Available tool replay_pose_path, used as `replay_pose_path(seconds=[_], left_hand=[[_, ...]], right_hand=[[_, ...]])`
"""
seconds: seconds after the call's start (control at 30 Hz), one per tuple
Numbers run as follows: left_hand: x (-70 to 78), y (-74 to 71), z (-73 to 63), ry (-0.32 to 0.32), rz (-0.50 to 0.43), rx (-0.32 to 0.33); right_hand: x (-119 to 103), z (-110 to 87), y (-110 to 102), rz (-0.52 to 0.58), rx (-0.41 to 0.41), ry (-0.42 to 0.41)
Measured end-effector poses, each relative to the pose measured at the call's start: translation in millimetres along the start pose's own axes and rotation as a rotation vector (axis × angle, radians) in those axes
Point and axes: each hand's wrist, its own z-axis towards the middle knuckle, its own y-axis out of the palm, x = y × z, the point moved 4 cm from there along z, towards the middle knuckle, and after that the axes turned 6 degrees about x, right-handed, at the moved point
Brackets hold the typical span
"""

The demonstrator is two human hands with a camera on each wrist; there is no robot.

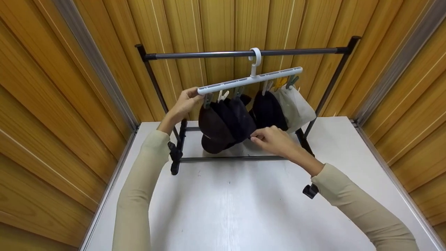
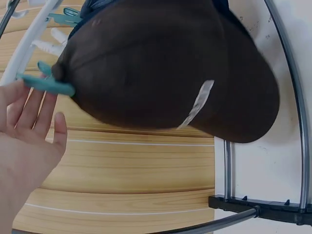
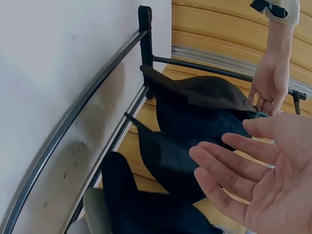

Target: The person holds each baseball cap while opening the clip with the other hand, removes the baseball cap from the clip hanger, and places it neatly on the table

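Note:
A white clip hanger (image 1: 237, 83) hangs tilted from a rack's bar, its left end lower. My left hand (image 1: 184, 104) pinches that left end, beside a teal clothespin (image 2: 51, 85). Below it a dark brown cap (image 1: 213, 127) hangs sideways with its brim down. Dark navy caps (image 1: 245, 118) hang close behind it. Farther right are a black cap (image 1: 269, 109) and a light grey-white cap (image 1: 297, 108), held by clothespins. My right hand (image 1: 273, 139) is in front of the navy and black caps, fingers relaxed and holding nothing in the right wrist view.
The dark metal rack (image 1: 195, 55) stands on a white surface (image 1: 226, 202) near the back, with black feet at either side. Wood-look panels (image 1: 216, 24) enclose the back and sides. Grey metal trim (image 1: 379, 146) runs along the right edge.

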Motion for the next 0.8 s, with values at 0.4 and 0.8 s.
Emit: replay_pose_path(seconds=[0.4,0.8], left_hand=[[5.4,13.8,-16.8,-0.001,-0.051,-0.202],[6.6,24.4,-24.7,-0.003,-0.153,-0.239]], right_hand=[[-20,26.5,18,0.247,0.141,-0.022],[-30,41.5,45,0.414,0.177,0.016]])
